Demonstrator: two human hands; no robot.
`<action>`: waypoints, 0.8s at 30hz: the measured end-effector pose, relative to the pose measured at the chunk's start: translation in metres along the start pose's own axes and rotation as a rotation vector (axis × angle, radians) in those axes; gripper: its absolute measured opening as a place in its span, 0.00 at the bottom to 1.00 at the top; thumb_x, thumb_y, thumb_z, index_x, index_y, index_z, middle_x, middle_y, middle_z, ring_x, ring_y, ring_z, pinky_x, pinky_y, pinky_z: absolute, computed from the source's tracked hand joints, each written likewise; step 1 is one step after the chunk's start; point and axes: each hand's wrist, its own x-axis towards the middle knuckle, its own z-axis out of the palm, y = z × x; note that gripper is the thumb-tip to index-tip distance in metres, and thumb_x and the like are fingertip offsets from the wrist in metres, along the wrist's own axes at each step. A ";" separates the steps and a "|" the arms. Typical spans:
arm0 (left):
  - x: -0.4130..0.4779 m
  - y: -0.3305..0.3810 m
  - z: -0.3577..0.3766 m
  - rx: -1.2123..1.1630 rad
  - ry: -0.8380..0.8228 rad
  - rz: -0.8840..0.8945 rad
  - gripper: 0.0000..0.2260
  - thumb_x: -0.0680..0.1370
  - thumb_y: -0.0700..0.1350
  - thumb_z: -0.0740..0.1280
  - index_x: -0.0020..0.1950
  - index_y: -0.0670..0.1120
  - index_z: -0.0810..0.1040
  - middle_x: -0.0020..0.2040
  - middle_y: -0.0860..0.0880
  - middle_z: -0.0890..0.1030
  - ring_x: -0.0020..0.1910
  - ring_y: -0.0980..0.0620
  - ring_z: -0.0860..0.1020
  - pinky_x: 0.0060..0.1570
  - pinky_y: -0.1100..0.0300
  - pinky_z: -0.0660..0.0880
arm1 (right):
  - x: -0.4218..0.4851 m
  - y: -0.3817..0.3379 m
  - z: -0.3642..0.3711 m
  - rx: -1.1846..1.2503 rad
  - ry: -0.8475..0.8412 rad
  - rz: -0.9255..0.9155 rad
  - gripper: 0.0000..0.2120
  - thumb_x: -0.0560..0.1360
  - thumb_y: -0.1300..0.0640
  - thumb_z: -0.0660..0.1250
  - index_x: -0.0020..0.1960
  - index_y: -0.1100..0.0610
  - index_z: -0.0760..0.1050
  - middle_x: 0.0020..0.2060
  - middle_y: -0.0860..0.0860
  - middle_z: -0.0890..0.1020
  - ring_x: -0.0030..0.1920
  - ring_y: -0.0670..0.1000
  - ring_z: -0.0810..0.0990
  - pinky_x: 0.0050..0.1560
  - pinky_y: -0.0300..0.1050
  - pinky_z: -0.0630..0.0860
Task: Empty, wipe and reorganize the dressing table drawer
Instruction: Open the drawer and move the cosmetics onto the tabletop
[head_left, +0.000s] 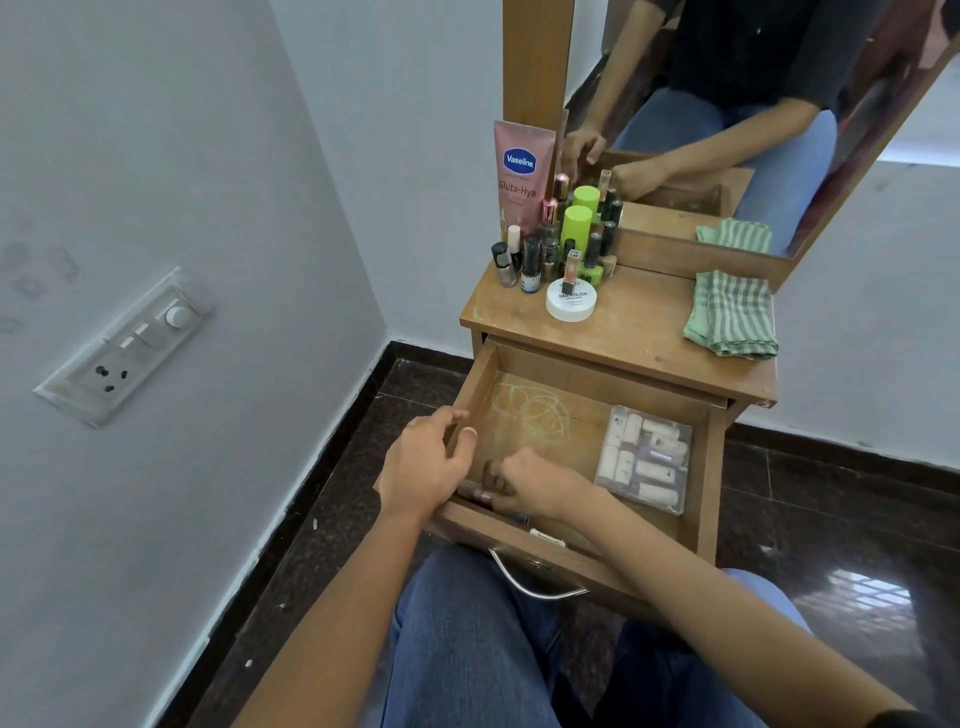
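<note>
1. Drawer (561, 387): one, pulled fully open below the table top (639, 340). Pale green scribbles mark its bare floor. One metal handle (535, 583) on the front.
2. Left hand (426, 465): fingers hooked over the drawer's left wall, thumb inside, gripping it.
3. Right hand (535, 488): in the near left corner, fingers curled round small dark tubes (487, 480). Their number cannot be told.
4. Clear box (647, 457): one, at the drawer's right side, holding about ten pale tubes. Labels too small to read.
5. Pink tube (522, 176): one, upright at the back left of the table top, reading "Vaseline" and "Gluta-Hya".
6. Nail polish bottles (530, 260): a tight cluster, roughly a dozen.
7. Lime-green caps (576, 223): two seen, though the farther may be a mirror reflection.
8. White jar (570, 305): one, lid reading "NAIL POLISH", with a small bottle standing on it.
9. Striped green cloth (732, 317): one, folded, at the table top's right.
</note>
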 end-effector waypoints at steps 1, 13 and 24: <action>0.000 0.000 0.000 0.000 -0.001 0.000 0.14 0.79 0.53 0.63 0.63 0.54 0.77 0.51 0.53 0.80 0.39 0.55 0.78 0.41 0.58 0.76 | 0.001 0.003 0.002 -0.005 -0.004 -0.003 0.12 0.76 0.57 0.66 0.56 0.62 0.76 0.46 0.58 0.82 0.44 0.57 0.81 0.46 0.53 0.79; 0.001 -0.001 0.000 0.007 -0.010 -0.011 0.15 0.79 0.54 0.63 0.64 0.55 0.76 0.54 0.52 0.79 0.46 0.54 0.79 0.47 0.55 0.77 | -0.028 0.049 -0.041 0.306 0.342 0.076 0.08 0.73 0.62 0.68 0.51 0.52 0.78 0.42 0.47 0.81 0.44 0.41 0.81 0.48 0.38 0.80; -0.001 0.000 0.000 -0.009 -0.008 -0.018 0.15 0.78 0.56 0.62 0.64 0.57 0.76 0.54 0.54 0.79 0.46 0.57 0.79 0.47 0.55 0.79 | 0.053 0.008 -0.112 0.644 1.020 0.076 0.06 0.73 0.65 0.70 0.50 0.60 0.77 0.39 0.49 0.80 0.39 0.41 0.77 0.45 0.34 0.77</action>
